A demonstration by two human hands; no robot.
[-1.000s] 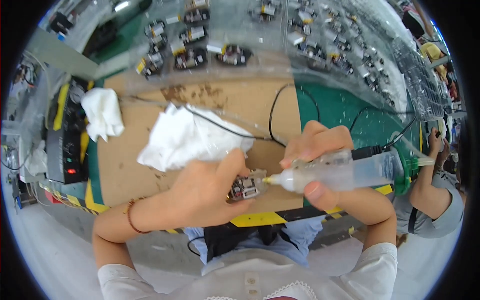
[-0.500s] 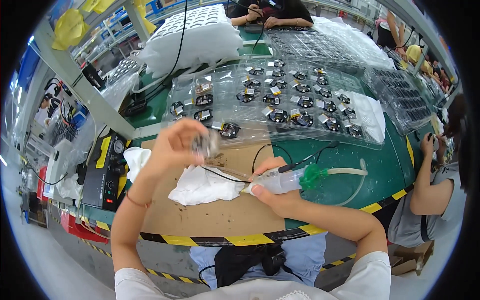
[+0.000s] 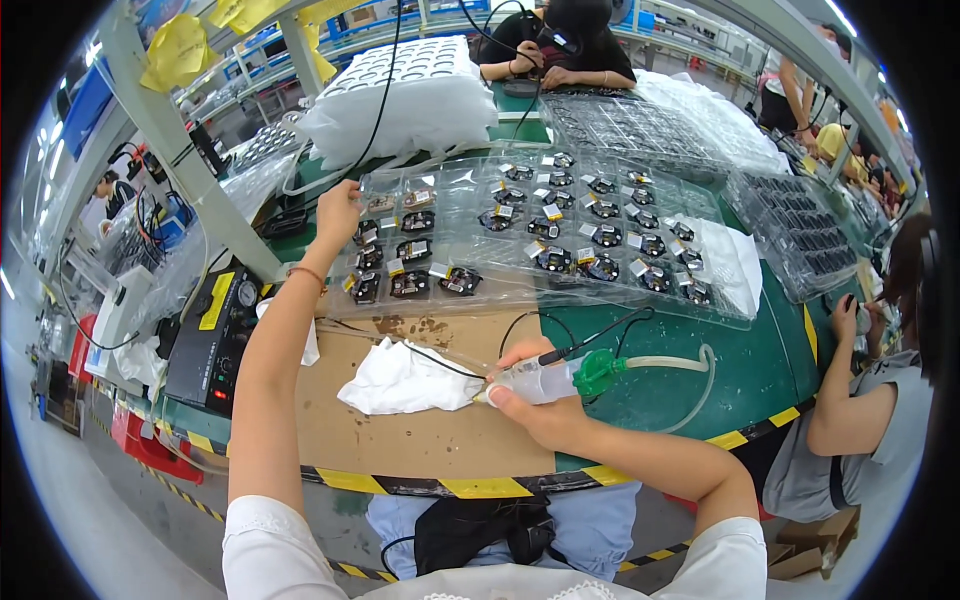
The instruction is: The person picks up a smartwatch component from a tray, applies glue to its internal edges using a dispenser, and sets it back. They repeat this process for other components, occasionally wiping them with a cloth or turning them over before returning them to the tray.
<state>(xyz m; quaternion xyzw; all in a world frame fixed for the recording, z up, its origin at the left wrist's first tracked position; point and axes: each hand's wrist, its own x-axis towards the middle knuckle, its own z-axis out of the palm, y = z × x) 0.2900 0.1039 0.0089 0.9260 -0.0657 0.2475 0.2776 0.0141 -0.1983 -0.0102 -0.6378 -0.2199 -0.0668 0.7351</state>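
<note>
My right hand (image 3: 535, 400) is wrapped round a translucent dispensing syringe (image 3: 545, 382) with a green cap and a clear hose. Its tip points left, just beside a crumpled white cloth (image 3: 405, 378). A thin black cable (image 3: 598, 328) runs along the syringe and passes under my fingers. My left hand (image 3: 340, 212) reaches to the far left corner of a clear plastic tray (image 3: 455, 212), its fingers pinched together. What they hold, if anything, is hidden. Several small round black electronic assemblies (image 3: 460, 281) with tabs lie in the tray's pockets.
Brown cardboard (image 3: 440, 440) covers the bench front. A black dispenser controller (image 3: 205, 345) stands left. Behind the tray is a white foam stack (image 3: 400, 95); dark trays (image 3: 795, 225) lie right. One co-worker (image 3: 560, 50) sits opposite, another (image 3: 870, 400) at right.
My left hand has moved away and up-left, from above the cardboard to the tray's far left corner. The round part it held no longer shows. My right hand still grips the syringe.
</note>
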